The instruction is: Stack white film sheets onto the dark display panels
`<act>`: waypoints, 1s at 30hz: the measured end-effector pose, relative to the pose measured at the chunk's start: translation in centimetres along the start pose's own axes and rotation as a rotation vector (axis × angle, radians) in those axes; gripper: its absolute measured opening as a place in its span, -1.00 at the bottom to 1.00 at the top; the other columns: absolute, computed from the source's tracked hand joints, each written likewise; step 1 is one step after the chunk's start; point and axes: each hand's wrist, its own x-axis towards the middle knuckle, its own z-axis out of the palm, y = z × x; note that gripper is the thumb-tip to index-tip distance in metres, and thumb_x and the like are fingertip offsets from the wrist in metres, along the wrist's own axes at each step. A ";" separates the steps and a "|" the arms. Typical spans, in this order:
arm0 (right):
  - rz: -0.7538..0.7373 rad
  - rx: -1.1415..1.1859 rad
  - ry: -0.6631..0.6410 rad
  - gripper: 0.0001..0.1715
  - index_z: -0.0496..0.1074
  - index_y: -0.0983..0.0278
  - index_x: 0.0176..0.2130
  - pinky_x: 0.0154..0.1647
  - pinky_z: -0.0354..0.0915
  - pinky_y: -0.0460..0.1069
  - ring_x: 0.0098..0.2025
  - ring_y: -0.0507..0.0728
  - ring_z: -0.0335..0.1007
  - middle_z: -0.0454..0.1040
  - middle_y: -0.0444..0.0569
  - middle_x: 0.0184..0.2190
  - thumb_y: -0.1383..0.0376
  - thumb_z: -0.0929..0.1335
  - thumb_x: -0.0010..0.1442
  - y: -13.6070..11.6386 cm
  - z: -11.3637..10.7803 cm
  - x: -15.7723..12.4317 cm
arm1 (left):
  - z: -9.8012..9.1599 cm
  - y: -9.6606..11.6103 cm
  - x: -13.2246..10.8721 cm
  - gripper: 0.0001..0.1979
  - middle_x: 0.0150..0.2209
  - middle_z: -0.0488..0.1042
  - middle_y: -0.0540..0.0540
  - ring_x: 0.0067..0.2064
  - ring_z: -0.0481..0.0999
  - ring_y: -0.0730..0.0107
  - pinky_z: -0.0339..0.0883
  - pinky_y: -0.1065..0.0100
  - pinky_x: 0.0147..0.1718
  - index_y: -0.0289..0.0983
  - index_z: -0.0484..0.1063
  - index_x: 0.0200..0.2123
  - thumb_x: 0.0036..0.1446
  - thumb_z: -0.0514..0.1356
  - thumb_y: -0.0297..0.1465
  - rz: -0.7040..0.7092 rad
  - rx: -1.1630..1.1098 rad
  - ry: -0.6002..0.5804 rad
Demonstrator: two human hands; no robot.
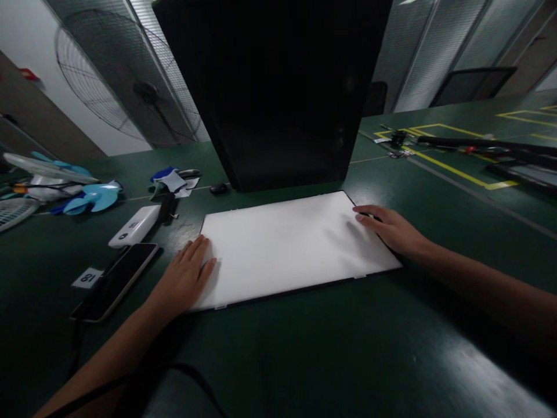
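A thin white rectangular panel (278,247) with a narrow dark edge lies flat on the green table. My left hand (185,278) rests on its left edge, the fingers stretched out and the thumb spread on the white surface. At the far right corner, my right hand (391,229) has its thumb on the panel and its index finger along the edge, closed on that side. The undersides of both hands are hidden. Small pale tabs (359,277) show along the near edge.
A large black screen (287,93) stands behind the panel. To the left lie a phone (117,281), a white power bank (136,225), a numbered label (87,278) and a blue-bladed fan (93,198). A black cable (191,371) crosses near my left arm. Yellow tape (452,165) marks the right side.
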 end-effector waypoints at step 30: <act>0.406 0.767 0.045 -0.26 0.40 0.31 0.38 0.15 0.50 0.00 0.04 0.17 0.62 0.61 0.08 0.16 0.30 0.42 0.25 -5.2 -0.8 -1.6 | 0.7 -0.8 -0.1 -0.27 0.55 0.13 -0.51 0.58 0.10 -0.25 0.08 -0.34 0.48 -0.53 0.17 0.50 0.53 -0.17 -0.13 0.038 -0.022 0.038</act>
